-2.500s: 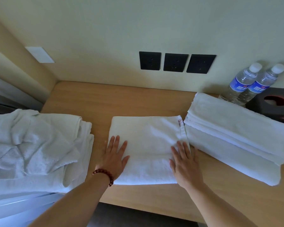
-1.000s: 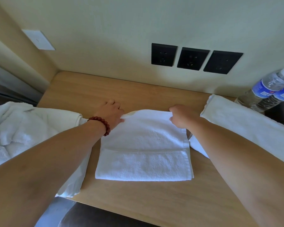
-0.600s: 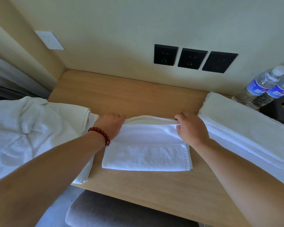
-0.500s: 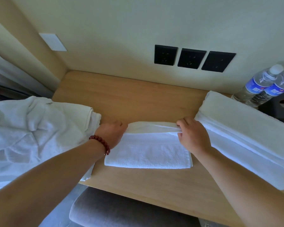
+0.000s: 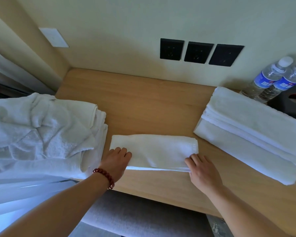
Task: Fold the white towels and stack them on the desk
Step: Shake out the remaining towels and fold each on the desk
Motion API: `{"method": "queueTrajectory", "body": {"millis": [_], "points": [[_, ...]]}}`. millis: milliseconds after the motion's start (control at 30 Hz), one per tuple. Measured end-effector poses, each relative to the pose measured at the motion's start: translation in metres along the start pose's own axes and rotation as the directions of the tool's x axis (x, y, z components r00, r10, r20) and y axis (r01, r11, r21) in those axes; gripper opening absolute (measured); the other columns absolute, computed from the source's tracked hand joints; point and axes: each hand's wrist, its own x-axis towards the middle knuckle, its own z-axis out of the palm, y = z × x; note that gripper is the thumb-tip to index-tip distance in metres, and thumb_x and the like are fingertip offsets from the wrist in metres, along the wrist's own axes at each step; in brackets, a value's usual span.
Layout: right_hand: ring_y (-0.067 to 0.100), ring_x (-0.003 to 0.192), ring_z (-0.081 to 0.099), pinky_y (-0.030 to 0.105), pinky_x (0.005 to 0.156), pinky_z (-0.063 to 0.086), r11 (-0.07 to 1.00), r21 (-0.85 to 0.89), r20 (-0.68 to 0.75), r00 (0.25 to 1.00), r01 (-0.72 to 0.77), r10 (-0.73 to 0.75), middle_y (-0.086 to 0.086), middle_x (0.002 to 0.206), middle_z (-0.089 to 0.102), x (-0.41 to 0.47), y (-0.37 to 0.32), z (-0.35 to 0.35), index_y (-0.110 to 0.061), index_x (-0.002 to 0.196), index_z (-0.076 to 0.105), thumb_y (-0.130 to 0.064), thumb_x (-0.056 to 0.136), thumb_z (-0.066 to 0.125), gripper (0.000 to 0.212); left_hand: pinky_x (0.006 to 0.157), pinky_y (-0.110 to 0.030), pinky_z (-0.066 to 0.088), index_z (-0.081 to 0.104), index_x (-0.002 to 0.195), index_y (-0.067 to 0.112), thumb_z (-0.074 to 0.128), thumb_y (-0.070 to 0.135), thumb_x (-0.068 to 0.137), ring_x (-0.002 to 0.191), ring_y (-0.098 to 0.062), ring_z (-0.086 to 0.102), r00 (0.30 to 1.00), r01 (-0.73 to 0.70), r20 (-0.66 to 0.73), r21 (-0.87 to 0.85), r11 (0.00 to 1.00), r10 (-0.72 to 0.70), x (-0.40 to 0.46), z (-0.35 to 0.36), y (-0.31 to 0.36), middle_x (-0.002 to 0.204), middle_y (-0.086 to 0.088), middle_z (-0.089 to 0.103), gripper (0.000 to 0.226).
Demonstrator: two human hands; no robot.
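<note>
Observing folded towel (image 5: 154, 150) at desk (image 5: 143, 103) centre, near front edge. My left hand (image 5: 115, 162) rests flat on its 7 o'clock corner, right hand (image 5: 202, 170) flat on its 5 o'clock corner. Towel stack (image 5: 249, 132) at 3 o'clock, unfolded pile (image 5: 41, 134) at 9 o'clock.

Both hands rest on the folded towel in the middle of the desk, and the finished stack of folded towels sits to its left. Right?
Not quite. The head view shows the finished stack to the right of the folded towel; on its left lies an unfolded pile. The left hand and right hand do rest on it.
</note>
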Motion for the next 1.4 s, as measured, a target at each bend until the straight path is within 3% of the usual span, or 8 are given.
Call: {"method": "queueTrajectory", "body": {"millis": [267,467,767,1033,1133,1233,1300,1400], "points": [[0.028,0.08,0.057,0.039,0.075,0.051,1.0,-0.012,0.105,0.994,-0.022,0.023,0.004,0.091,0.059,-0.003,-0.007,-0.003,-0.014,0.093,0.065,-0.004,0.069,0.075,0.028,0.071,-0.035,0.049,0.059,0.105,0.019,0.061,0.002,0.073,0.082,-0.023,0.054,0.995,0.087,0.052,-0.034,0.996,-0.085,-0.008,0.005,0.008,0.095,-0.002,0.056,0.036],[0.024,0.095,0.059,0.039,0.09,0.051,1.0,0.021,0.159,0.987,-0.014,0.01,0.001,0.102,0.06,-0.01,-0.006,-0.008,-0.018,0.107,0.063,-0.03,0.086,0.059,0.025,0.066,-0.036,0.054,0.062,0.098,0.017,0.072,-0.001,0.06,0.077,-0.023,0.056,0.996,0.088,0.005,-0.029,0.996,-0.088,-0.016,0.007,0.006,0.089,-0.003,0.057,0.043],[0.028,0.098,0.059,0.045,0.095,0.045,0.993,0.075,0.029,0.996,-0.087,0.085,0.004,0.107,0.062,-0.003,-0.022,-0.012,-0.015,0.099,0.068,-0.043,0.099,0.044,0.037,0.082,-0.038,0.058,0.07,0.102,0.016,0.07,0.013,0.065,0.094,-0.021,0.065,0.995,0.051,-0.083,-0.123,0.991,-0.062,-0.028,0.014,0.011,0.101,0.0,0.068,0.037],[0.032,0.145,0.036,0.052,0.121,0.023,0.961,0.178,0.166,0.969,-0.21,0.181,0.014,0.155,0.04,0.072,-0.084,-0.001,-0.016,0.145,0.046,-0.047,0.103,0.03,0.055,0.09,-0.039,0.054,0.069,0.115,0.012,0.042,0.025,0.086,0.106,-0.022,0.065,0.938,0.086,-0.302,-0.278,0.957,-0.172,0.019,-0.016,0.032,0.113,-0.004,0.07,0.042],[0.031,0.151,0.026,0.053,0.123,0.015,0.961,0.173,0.255,0.952,-0.218,0.17,0.013,0.162,0.031,0.085,-0.101,0.008,-0.021,0.153,0.038,-0.052,0.102,0.024,0.061,0.107,-0.045,0.044,0.057,0.136,0.015,0.032,0.04,0.097,0.13,-0.029,0.052,0.947,0.233,-0.152,-0.274,0.933,-0.282,0.045,-0.015,0.045,0.139,-0.01,0.057,0.052],[0.029,0.154,0.013,0.053,0.12,0.003,0.961,0.156,0.308,0.936,-0.227,0.172,0.009,0.166,0.019,0.084,-0.099,0.021,-0.027,0.157,0.029,-0.058,0.101,0.018,0.065,0.122,-0.053,0.007,0.017,0.158,0.026,0.017,0.055,0.102,0.152,-0.031,0.008,0.936,0.351,0.069,-0.251,0.902,-0.345,0.06,-0.009,0.05,0.165,-0.011,0.011,0.064],[0.027,0.155,0.007,0.055,0.12,0.002,0.966,0.136,0.313,0.934,-0.221,0.17,0.005,0.168,0.014,0.077,-0.088,0.027,-0.033,0.159,0.022,-0.063,0.101,0.018,0.065,0.12,-0.054,-0.011,-0.013,0.157,0.032,0.006,0.063,0.099,0.151,-0.027,-0.022,0.935,0.347,0.151,-0.21,0.914,-0.32,0.059,0.006,0.048,0.165,-0.006,-0.018,0.068],[0.027,0.155,0.004,0.056,0.122,0.006,0.964,0.11,0.306,0.931,-0.244,0.201,0.004,0.168,0.013,0.068,-0.07,0.033,-0.036,0.16,0.016,-0.068,0.1,0.02,0.068,0.119,-0.054,-0.015,-0.025,0.152,0.037,-0.001,0.069,0.095,0.147,-0.023,-0.032,0.938,0.337,0.148,-0.185,0.923,-0.313,0.055,0.02,0.041,0.162,0.0,-0.029,0.07]]}}
